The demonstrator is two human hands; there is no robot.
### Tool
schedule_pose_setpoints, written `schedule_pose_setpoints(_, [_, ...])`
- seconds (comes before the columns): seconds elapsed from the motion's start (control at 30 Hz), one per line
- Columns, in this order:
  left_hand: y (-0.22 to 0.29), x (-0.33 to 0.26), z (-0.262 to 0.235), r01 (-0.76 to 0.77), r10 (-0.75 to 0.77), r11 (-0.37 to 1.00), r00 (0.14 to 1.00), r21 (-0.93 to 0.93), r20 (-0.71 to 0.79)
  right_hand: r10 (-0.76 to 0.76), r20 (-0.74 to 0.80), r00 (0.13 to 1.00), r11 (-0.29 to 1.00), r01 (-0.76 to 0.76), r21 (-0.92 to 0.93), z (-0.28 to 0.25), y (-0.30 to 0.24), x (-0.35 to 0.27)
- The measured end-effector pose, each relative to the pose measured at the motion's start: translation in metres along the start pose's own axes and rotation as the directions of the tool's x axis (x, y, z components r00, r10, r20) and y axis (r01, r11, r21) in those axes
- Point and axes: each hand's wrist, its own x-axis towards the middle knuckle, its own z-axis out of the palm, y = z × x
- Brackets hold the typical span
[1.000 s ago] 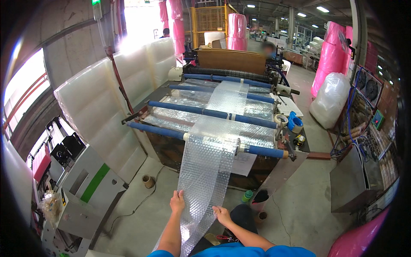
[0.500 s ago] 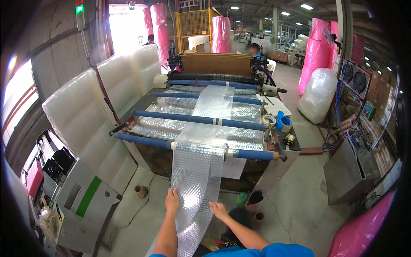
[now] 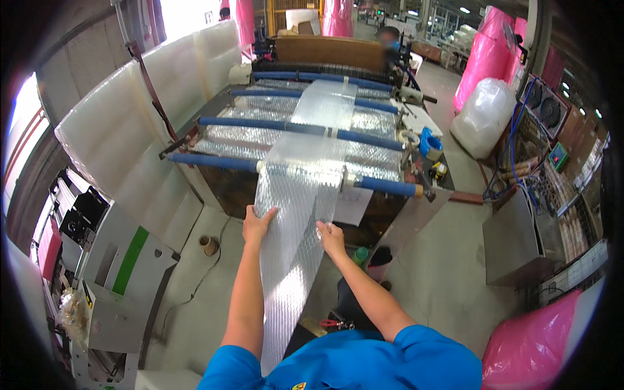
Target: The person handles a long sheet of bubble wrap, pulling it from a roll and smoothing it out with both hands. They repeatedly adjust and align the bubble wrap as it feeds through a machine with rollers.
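Note:
A long strip of clear bubble wrap (image 3: pixel 286 250) runs over the blue rollers and hangs down from the front roller (image 3: pixel 211 162) toward my body. My left hand (image 3: pixel 257 224) holds its left edge, thumb on top and the other fingers partly hidden under the film. At the right edge, my right hand (image 3: pixel 332 240) pinches the film between thumb and curled fingers. Both hands are a short way below the front roller, apart from it. A lengthwise fold or overlap shows in the film near my right hand.
Tape rolls (image 3: pixel 429 144) and a tape measure (image 3: pixel 438 171) lie on the machine's right side. White wrapped slabs (image 3: pixel 123 140) stand at left, beside a grey machine (image 3: pixel 127 286). A cardboard core (image 3: pixel 208 245) and cable are on the floor. Another person (image 3: pixel 389 38) is beyond the machine.
Both hands have moved forward along the bubble wrap, closer to the front roller, still gripping its edges. The view has tilted downward, showing more of my arms and blue shirt.

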Motion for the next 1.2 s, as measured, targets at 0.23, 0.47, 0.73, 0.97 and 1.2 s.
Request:
schedule_pose_setpoints(0.23, [-0.115, -0.056, 0.005, 0.054, -0.059, 0.998, 0.990, 0.044, 0.131, 0.105, 0.300, 0.948, 0.994, -0.087, -0.071, 0.012, 0.073, -0.093])
schedule_pose_setpoints(0.47, [-0.050, -0.107, -0.083, 0.017, -0.018, 0.999, 1.000, -0.028, -0.015, 0.190, 0.414, 0.890, 0.939, -0.288, 0.189, -0.004, -0.005, -0.148])
schedule_pose_setpoints(0.73, [-0.108, -0.071, -0.003, 0.038, -0.038, 0.999, 0.999, 0.006, 0.014, 0.173, 0.379, 0.909, 0.982, -0.191, 0.009, -0.003, 0.074, -0.096])
schedule_pose_setpoints(0.97, [-0.109, -0.057, 0.022, 0.033, -0.036, 0.994, 0.999, 0.107, 0.018, 0.208, 0.343, 0.916, 0.977, -0.213, -0.022, 0.004, 0.102, -0.075])
schedule_pose_setpoints(1.2, [-0.113, -0.060, 0.030, 0.065, -0.067, 0.997, 0.997, 0.044, 0.037, 0.147, 0.289, 0.946, 0.989, -0.141, -0.041, 0.004, 0.102, -0.085])
